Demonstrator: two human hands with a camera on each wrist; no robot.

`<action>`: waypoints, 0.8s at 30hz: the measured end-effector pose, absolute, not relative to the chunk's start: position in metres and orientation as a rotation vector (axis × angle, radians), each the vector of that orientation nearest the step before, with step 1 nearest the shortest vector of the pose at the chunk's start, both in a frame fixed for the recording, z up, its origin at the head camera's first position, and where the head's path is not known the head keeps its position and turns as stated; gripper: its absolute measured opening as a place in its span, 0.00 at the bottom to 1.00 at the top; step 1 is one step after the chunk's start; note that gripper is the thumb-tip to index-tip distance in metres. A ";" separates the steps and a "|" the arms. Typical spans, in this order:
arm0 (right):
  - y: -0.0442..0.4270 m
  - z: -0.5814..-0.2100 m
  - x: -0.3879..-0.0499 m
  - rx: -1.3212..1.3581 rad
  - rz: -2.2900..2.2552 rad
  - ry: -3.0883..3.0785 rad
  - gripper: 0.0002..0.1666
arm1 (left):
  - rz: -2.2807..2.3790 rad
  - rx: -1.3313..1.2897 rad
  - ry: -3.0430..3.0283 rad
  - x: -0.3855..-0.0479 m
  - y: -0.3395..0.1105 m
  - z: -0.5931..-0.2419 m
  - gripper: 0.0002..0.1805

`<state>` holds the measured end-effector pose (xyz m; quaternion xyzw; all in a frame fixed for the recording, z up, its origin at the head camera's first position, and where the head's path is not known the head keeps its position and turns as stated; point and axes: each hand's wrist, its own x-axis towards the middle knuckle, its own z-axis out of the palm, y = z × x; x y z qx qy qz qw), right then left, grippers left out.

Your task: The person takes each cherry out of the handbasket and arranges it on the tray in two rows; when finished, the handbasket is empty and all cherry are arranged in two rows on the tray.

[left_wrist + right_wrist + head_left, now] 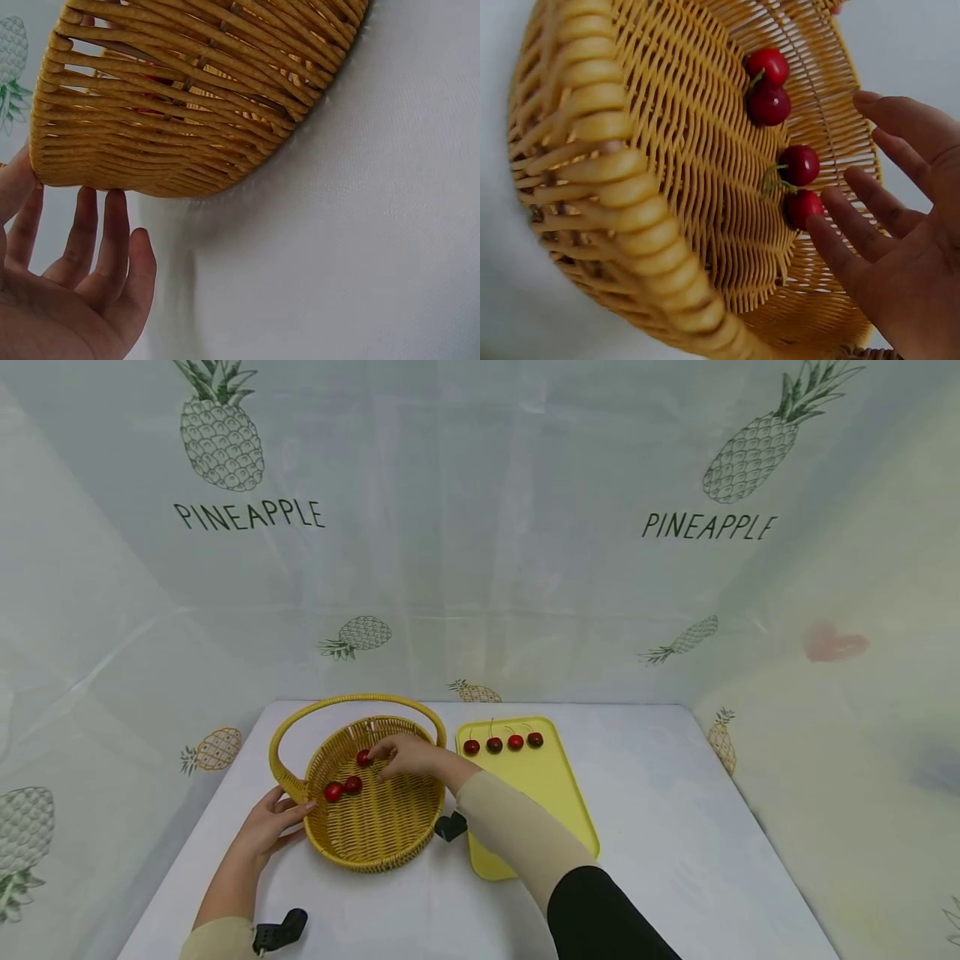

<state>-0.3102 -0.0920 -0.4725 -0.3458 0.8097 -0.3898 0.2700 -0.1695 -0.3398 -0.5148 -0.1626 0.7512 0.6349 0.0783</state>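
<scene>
A yellow wicker basket (pixel 367 852) with a tall hooped handle stands left of centre. My left hand (pixel 272 822) holds its left side; in the left wrist view, fingertips (pixel 114 206) touch the weave, with another digit at the rim. Over the basket's inside reaches my right hand (pixel 405 756). In the right wrist view its fingers are spread and fairly straight, the tips close to a red cherry (pixel 804 208). Beside that lies a darker cherry (pixel 800 165); another pair of cherries (pixel 769 103) lies farther off. Whether a fingertip touches the cherry is unclear.
Right of the basket lies a yellow tray (pixel 536 785), partly under my right forearm. Several stemmed cherries (pixel 515 742) are lined up along its far end. The white table (pixel 675 827) backs onto a cloth printed with pineapples.
</scene>
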 end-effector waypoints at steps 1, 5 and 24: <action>-0.094 -0.473 -0.311 -0.933 -1.032 2.197 0.27 | 1.903 -0.490 2.248 -0.169 -0.340 -0.515 0.45; -0.100 -0.476 -0.316 -0.929 -0.962 2.255 0.27 | 1.920 -0.494 2.236 -0.169 -0.339 -0.516 0.45; -0.120 -0.490 -0.329 -0.792 -0.817 2.378 0.32 | 1.943 -0.504 2.231 -0.170 -0.340 -0.519 0.45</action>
